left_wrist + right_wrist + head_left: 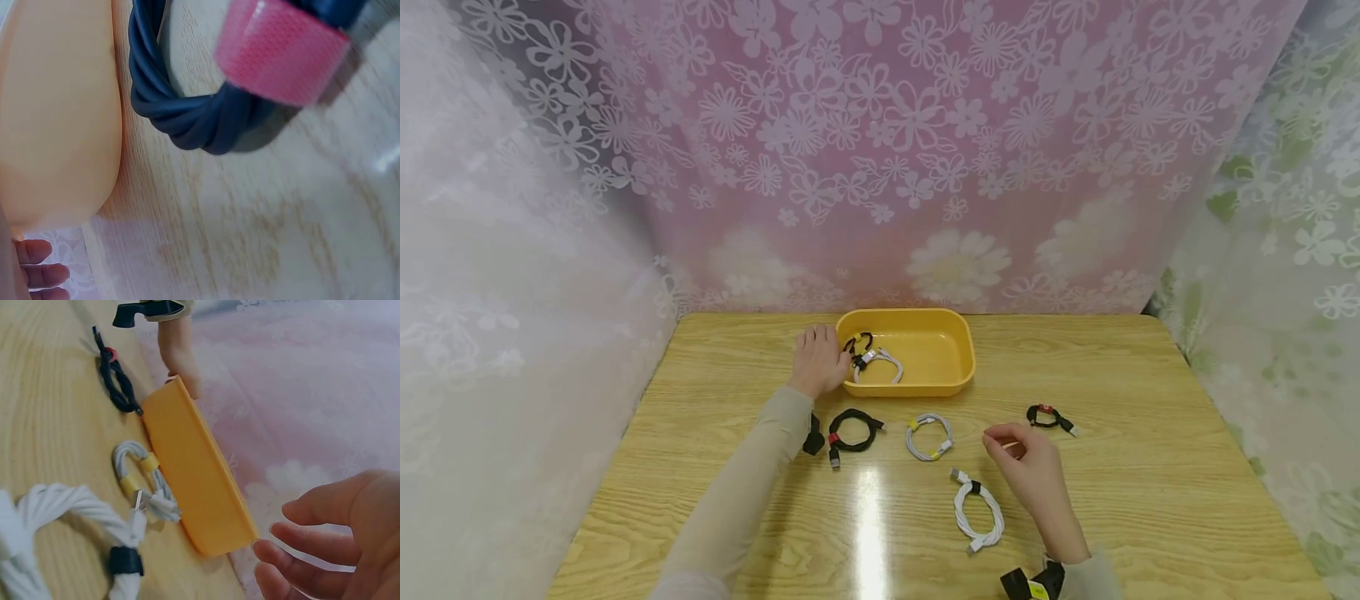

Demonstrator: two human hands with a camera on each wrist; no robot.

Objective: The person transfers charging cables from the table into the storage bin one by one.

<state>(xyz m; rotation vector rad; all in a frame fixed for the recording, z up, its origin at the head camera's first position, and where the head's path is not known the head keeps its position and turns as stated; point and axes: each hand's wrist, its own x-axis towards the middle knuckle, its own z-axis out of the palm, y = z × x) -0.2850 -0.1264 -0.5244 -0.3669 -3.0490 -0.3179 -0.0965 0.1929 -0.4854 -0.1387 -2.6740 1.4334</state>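
Note:
My left hand [820, 360] grips the left rim of a yellow bin [917, 390], its thumb at the rim. In the left wrist view its fingers [47, 275] point down beside the bin's wall. Inside the bin lie a coiled white cable [891, 360] with a black strap and a small black cable [867, 337] with a yellow strap. My right hand [1030, 471] hovers over the table, fingers loosely bent, holding nothing. Near it are a thick white cable [992, 525] with a black strap and a grey-white cable [950, 433] with yellow straps.
A black cable [871, 437] with a red strap lies below the left hand. Another black cable [1060, 421] with a red strap lies right of the bin. The wooden table [1150, 467] ends at a pink floral curtain [880, 208] behind the bin.

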